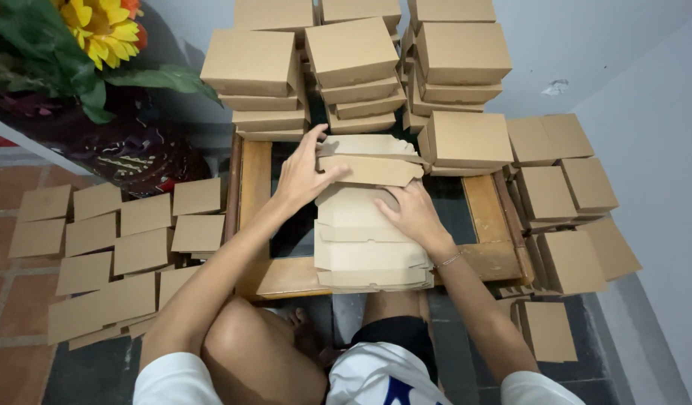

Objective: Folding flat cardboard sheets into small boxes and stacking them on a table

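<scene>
A single head-worn camera looks steeply down and forward from close above the person's lap, over a small wooden table point(257, 180) toward stacked cardboard boxes point(353, 67) against the wall.

On the low table point(487, 196) before me lies a stack of flat blanks point(368, 251), folded boxes point(353, 64) piled behind it (three columns). More boxes point(563, 187) sit right; flat pieces point(113, 240) cover the floor left.
</scene>
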